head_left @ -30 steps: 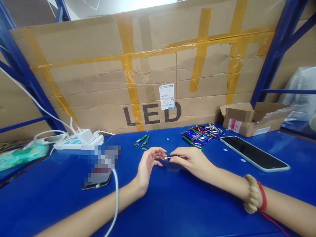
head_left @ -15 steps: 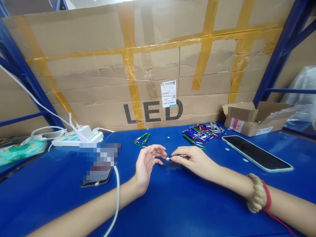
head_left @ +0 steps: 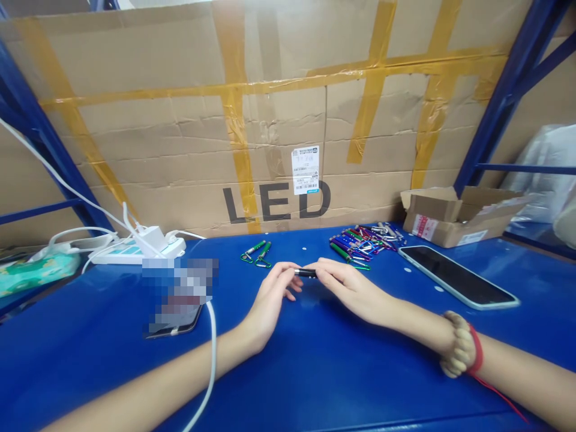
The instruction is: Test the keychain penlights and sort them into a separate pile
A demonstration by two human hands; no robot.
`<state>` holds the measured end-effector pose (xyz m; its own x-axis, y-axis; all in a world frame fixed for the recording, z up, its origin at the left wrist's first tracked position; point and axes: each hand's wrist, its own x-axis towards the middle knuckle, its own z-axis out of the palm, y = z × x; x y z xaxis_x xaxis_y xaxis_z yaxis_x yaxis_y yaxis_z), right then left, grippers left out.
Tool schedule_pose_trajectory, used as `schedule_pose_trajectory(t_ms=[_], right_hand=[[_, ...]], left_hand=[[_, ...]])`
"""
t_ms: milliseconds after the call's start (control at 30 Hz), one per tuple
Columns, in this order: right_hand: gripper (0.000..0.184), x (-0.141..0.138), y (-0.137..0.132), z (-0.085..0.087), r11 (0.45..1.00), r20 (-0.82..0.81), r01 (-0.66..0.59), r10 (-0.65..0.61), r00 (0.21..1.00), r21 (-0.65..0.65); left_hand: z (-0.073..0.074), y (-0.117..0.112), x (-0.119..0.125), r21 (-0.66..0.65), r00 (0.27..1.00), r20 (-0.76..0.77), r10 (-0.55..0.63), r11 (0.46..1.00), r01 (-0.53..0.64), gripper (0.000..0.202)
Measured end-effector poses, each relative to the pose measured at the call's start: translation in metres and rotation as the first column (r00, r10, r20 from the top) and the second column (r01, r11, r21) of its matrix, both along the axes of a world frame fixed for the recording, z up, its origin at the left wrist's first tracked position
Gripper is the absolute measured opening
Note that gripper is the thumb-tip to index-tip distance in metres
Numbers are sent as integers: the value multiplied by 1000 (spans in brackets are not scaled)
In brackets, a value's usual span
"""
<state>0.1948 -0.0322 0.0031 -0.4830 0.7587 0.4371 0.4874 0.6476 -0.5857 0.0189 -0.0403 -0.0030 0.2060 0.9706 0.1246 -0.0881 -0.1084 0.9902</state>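
Observation:
A slim black mini flashlight [head_left: 306, 273] with a silver end lies level between my two hands, just above the table. My left hand [head_left: 272, 300] pinches its silver left end between thumb and forefinger, the other fingers loosely curled below. At the opposite end my right hand [head_left: 348, 288] is closed around it, hiding that part. Two green carabiner flashlights [head_left: 264, 254] lie apart on the table beyond my left hand. Behind my right hand is a heap of similar carabiner flashlights [head_left: 360, 243] in blue, green, red, purple and silver.
A pale-cased phone [head_left: 459, 277] lies at right, before an open cardboard box [head_left: 450, 222]. On the left are a white power strip [head_left: 117, 255], a partly blurred dark phone [head_left: 180, 324] and a white cable [head_left: 213, 342] crossing my left forearm. A large taped carton [head_left: 180, 162] stands behind.
My left hand has closed from spread fingers onto the flashlight's silver end. Both hands have come together, with the right shifted slightly left and up. The view has shifted a little.

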Motion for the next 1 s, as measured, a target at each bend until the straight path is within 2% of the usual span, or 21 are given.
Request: schedule_pose_trajectory(t_ms=[133,233,433,533,633,733,867,1000], right_hand=[[31,-3,-2,-2,992,-56,-127,128,990,19],[32,-5,-2,-2,995,-133,-92,85,987,-49],[31,-2,5,-2,990,-190,54,-79,979,-133],[31,0,8,0,982,-212,81,-116,970,-168],[35,1,7,3,971,-248,78,-135,959,-227],[41,1,6,5,959,-292,39,-124,948,-280],[42,1,5,4,966,-330,26,-113,937,-257],[39,0,2,6,974,-334,34,-110,936,-226]], left_hand=[[0,-2,2,53,996,-66,-60,997,63,30],[1,-2,2,62,997,-35,-66,996,68,33],[1,3,-1,-43,978,132,160,987,-155,41],[2,4,-3,-52,970,135,203,979,-197,40],[2,2,-3,-35,984,72,163,986,-161,37],[2,1,-2,-29,997,18,77,997,-76,38],[1,1,0,-9,993,-105,-62,998,61,45],[1,1,0,33,974,-209,-86,995,95,38]])
